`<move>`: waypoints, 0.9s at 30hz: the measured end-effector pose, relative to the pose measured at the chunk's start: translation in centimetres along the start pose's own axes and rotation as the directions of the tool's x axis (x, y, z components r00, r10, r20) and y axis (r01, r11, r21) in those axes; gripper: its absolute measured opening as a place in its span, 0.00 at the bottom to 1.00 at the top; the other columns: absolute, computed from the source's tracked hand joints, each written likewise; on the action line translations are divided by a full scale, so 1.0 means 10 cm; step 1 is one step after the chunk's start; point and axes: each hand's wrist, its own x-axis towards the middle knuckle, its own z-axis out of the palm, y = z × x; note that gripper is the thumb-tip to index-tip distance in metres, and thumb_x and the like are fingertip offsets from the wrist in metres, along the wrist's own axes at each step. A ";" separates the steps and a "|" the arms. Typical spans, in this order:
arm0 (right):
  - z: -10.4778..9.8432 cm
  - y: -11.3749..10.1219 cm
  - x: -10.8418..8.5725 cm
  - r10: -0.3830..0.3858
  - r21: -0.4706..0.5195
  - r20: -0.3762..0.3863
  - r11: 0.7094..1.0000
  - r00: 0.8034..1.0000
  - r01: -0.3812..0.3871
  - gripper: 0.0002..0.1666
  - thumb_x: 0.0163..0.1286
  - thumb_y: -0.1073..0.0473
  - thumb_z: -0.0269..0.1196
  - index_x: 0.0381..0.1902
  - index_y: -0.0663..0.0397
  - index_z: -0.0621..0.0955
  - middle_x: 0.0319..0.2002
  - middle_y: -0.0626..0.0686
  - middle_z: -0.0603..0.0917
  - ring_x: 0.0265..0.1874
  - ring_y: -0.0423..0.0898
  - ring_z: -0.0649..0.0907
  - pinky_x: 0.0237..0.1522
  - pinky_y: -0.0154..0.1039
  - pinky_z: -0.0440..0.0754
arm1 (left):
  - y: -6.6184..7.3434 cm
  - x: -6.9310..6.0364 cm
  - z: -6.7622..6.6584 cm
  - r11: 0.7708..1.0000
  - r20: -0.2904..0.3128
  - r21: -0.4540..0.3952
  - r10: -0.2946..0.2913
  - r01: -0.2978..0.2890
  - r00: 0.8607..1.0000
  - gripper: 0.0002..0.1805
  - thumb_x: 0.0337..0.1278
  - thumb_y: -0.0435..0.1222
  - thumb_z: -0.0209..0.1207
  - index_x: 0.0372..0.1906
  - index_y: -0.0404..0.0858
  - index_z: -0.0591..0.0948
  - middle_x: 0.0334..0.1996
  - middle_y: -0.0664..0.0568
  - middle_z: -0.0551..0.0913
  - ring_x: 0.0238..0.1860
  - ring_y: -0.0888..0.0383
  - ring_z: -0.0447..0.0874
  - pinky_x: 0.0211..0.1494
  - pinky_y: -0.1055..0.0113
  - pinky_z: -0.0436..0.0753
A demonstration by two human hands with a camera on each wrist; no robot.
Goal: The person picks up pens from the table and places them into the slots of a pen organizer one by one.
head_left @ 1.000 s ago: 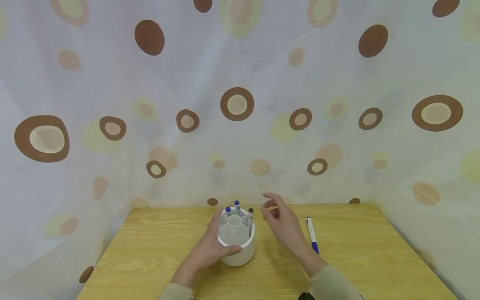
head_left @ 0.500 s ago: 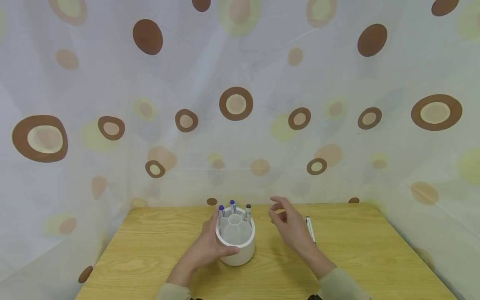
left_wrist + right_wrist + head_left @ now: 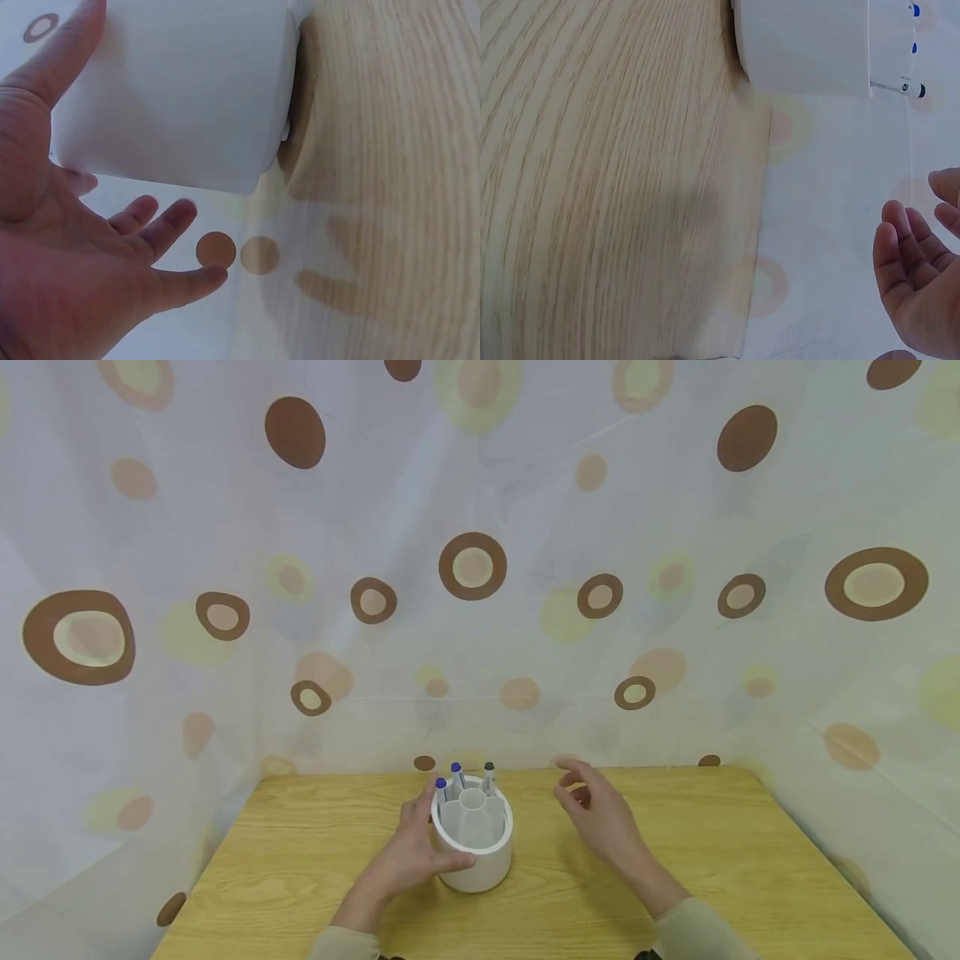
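Note:
A round white pen holder (image 3: pixel 483 870) with a divided inside stands on the table. Two blue-capped markers (image 3: pixel 441 791) and one dark-capped marker (image 3: pixel 490 781) stand in compartments at its back. My left hand (image 3: pixel 408 853) holds the holder from the left, thumb across the front and fingers behind. In the left wrist view, some fingers (image 3: pixel 176 217) are spread away from the white wall. To the right of the holder, my right hand (image 3: pixel 606 822) hovers with loosely bent fingers and nothing in them. It is apart from the holder (image 3: pixel 810 49) in the right wrist view.
The wooden table (image 3: pixel 750 877) reaches back to a spotted curtain (image 3: pixel 525 635), which also hangs along both sides.
The holder's inside has turned, carrying its markers leftward around the back. My right hand has drawn away to the right, and now hides the loose blue-and-white marker seen earlier on the table.

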 end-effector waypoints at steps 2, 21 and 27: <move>-0.03 0.04 0.00 0.015 -0.017 0.009 1.000 1.000 -0.015 0.24 0.85 0.57 0.66 0.74 0.50 0.80 0.54 0.52 0.87 0.49 0.49 0.88 0.52 0.50 0.88 | -0.02 0.01 0.02 1.000 0.000 -0.017 0.015 -0.015 1.000 0.79 0.46 0.46 0.88 0.92 0.40 0.42 0.83 0.27 0.53 0.80 0.28 0.62 0.80 0.23 0.57; -0.27 0.39 -0.01 0.103 -0.147 0.017 0.984 0.995 -0.099 0.26 0.84 0.56 0.66 0.75 0.58 0.79 0.57 0.58 0.86 0.49 0.53 0.88 0.42 0.48 0.86 | -0.01 0.05 0.09 0.995 -0.027 -0.087 0.037 -0.039 0.999 0.76 0.44 0.41 0.89 0.89 0.34 0.46 0.81 0.32 0.66 0.78 0.32 0.68 0.83 0.31 0.59; -0.31 0.53 -0.01 0.110 -0.178 0.012 0.978 0.994 -0.106 0.27 0.84 0.55 0.66 0.74 0.59 0.79 0.56 0.58 0.86 0.50 0.54 0.88 0.43 0.50 0.87 | 0.00 0.05 0.10 0.996 -0.020 -0.089 0.016 -0.018 1.000 0.76 0.45 0.41 0.89 0.89 0.35 0.44 0.80 0.32 0.67 0.77 0.32 0.70 0.82 0.31 0.61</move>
